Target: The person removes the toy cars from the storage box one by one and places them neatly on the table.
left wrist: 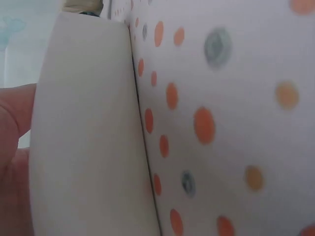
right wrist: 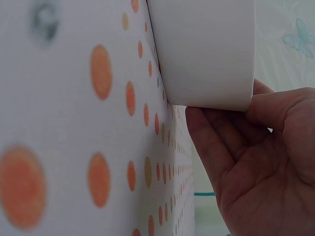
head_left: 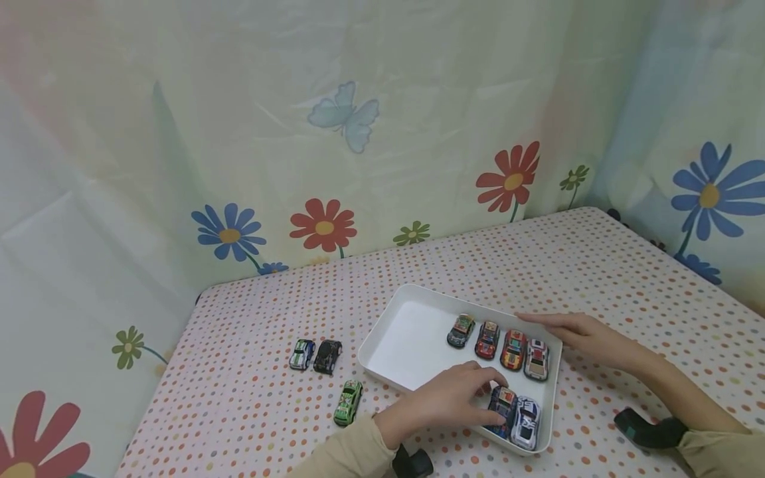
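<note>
A white rectangular tray (head_left: 397,335) lies on the table, with toy cars in its right part. My left hand (head_left: 448,398) reaches over the near rim and holds a dark blue toy car (head_left: 504,406) between thumb and fingers. Right beside that car is a white and blue toy car (head_left: 526,423). Several more toy cars (head_left: 487,340) form a row along the tray's far side. At the far right corner my right hand (head_left: 597,338) grips the tray; the right wrist view shows the thumb at its rim and fingers against the outer wall (right wrist: 206,54). The tray wall (left wrist: 88,128) hides most of the left hand in its wrist view.
Left of the tray, on the dotted tablecloth (head_left: 251,411), are a white, blue and green toy car (head_left: 301,354), a black one (head_left: 327,356) and a green one (head_left: 348,403). A flowered curtain (head_left: 418,133) hangs behind the table.
</note>
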A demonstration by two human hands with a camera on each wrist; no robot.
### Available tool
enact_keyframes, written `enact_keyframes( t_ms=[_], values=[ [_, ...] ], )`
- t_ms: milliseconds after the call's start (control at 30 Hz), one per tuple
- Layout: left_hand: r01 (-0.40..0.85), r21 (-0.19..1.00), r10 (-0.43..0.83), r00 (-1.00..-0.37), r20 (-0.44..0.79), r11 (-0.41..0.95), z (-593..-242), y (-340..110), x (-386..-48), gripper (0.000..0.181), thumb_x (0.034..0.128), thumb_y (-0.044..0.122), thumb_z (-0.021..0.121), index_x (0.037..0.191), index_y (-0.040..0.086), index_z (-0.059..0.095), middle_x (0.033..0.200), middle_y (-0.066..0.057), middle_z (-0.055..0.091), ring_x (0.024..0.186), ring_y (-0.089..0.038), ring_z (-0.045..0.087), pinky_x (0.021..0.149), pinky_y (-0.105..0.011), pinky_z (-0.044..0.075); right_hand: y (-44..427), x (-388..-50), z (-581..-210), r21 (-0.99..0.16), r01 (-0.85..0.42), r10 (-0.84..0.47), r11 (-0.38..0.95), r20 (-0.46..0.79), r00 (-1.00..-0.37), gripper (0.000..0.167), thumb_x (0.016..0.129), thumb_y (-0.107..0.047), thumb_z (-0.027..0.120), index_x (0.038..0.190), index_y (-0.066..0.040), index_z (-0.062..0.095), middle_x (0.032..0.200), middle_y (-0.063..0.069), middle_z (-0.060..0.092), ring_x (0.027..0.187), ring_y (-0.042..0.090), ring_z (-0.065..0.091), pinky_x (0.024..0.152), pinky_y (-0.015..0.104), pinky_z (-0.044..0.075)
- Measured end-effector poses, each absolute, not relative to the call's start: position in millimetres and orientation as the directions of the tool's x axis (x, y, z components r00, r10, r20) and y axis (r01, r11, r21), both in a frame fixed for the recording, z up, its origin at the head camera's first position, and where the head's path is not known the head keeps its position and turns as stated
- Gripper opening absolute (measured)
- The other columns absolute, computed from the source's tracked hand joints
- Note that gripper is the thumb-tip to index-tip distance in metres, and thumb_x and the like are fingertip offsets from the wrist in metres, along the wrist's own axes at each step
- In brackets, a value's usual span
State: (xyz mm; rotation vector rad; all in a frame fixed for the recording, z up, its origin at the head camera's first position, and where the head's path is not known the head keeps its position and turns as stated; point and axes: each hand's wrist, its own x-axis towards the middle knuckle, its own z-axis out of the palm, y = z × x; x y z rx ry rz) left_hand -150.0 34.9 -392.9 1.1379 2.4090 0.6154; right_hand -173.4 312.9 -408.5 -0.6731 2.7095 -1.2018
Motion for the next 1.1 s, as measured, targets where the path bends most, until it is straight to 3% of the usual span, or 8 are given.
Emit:
enact_keyframes(
  t_ms=[233,700,900,1100],
  values=[
    [0.567,0.640,0.810,-0.565,-0.156,0.519,-394,34,-145,0.045,0.0861,0.023,0.070,0.127,0.021,0.051,0.080,0.014,0.059,0.071,0.005,0.052,0.062,-0.013,0.041,313,-174,-409,-0.735,-0.336,-0.423,0.588,0.074,-0.903,0.036,0.100,-0.004,0.040,0.135,-0.002,0.049,0.134,0.025,0.044,0.118,0.047,0.042,0.088,0.057,0.039],
    [0.548,0.724,0.808,-0.589,-0.023,0.420,-383,19,-143,0.047,0.0867,0.020,0.069,0.130,0.023,0.051,0.087,0.015,0.058,0.077,0.007,0.054,0.065,-0.013,0.043,312,-173,-410,-0.728,-0.352,-0.428,0.587,0.090,-0.899,0.035,0.101,-0.006,0.040,0.135,-0.003,0.050,0.134,0.023,0.046,0.118,0.045,0.043,0.087,0.055,0.040],
    [0.487,0.798,0.763,-0.644,0.054,0.355,-368,-20,-145,0.047,0.0866,0.016,0.069,0.130,0.018,0.053,0.089,0.011,0.059,0.078,0.001,0.056,0.071,-0.018,0.046,312,-172,-411,-0.723,-0.353,-0.427,0.594,0.089,-0.900,0.036,0.100,-0.004,0.040,0.134,-0.001,0.049,0.134,0.025,0.045,0.117,0.045,0.044,0.087,0.053,0.042],
    [0.401,0.838,0.660,-0.749,0.066,0.371,-361,-71,-146,0.044,0.0875,0.015,0.068,0.130,0.017,0.054,0.091,0.004,0.060,0.080,-0.008,0.058,0.072,-0.026,0.048,311,-173,-410,-0.719,-0.344,-0.419,0.604,0.081,-0.904,0.036,0.100,-0.003,0.040,0.134,-0.001,0.049,0.133,0.026,0.045,0.117,0.046,0.044,0.086,0.052,0.042]
  ],
)
